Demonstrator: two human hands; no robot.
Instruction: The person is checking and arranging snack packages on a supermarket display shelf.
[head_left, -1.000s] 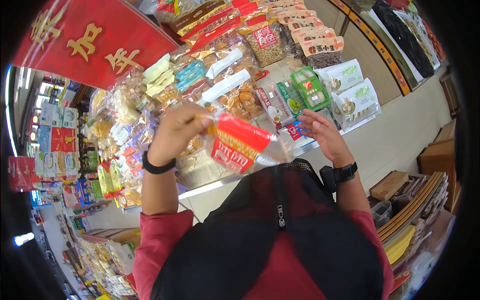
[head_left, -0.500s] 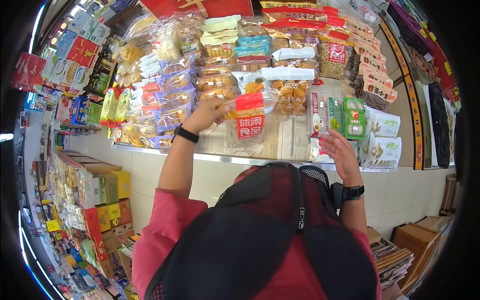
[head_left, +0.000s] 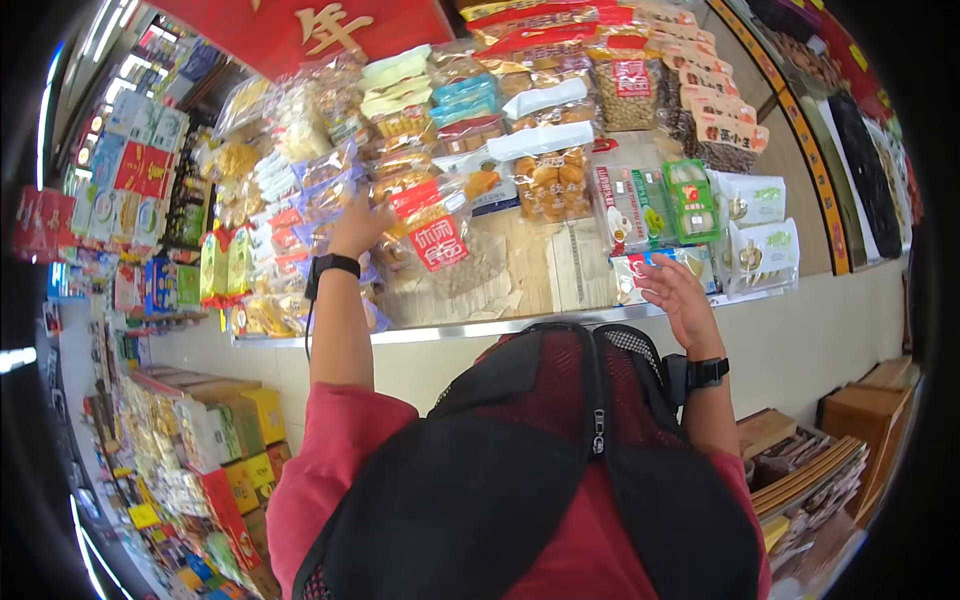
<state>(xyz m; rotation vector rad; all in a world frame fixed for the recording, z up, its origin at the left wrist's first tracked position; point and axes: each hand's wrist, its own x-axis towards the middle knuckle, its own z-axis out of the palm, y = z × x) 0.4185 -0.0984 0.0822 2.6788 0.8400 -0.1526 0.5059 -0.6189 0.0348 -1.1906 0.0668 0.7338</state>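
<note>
My left hand (head_left: 360, 226) is over the left side of the display, above purple-edged snack packs (head_left: 326, 192). Its fingers look apart, though slightly blurred, and it holds nothing I can see. Just right of it, a clear bag with a red and yellow label (head_left: 438, 240) leans against packs of baked snacks. My right hand (head_left: 680, 300) hovers at the front right edge with fingers spread, holding nothing. Close to it are a small blue and white pack (head_left: 630, 280), a green pack (head_left: 690, 202) and white pouches (head_left: 762, 258).
A metal rim (head_left: 480, 328) runs along the front of the display. Bags of round golden snacks (head_left: 555, 180) stand mid-display, with dark bean bags (head_left: 722, 145) further right. A red sign (head_left: 330, 30) rises behind. Stacked cartons (head_left: 235, 425) are at lower left, a wooden box (head_left: 868, 420) at lower right.
My left hand has let go of the red-labelled bag and moved left, over the purple packs. The bag now leans among the display. The view has turned slightly; my right hand stays much the same.
</note>
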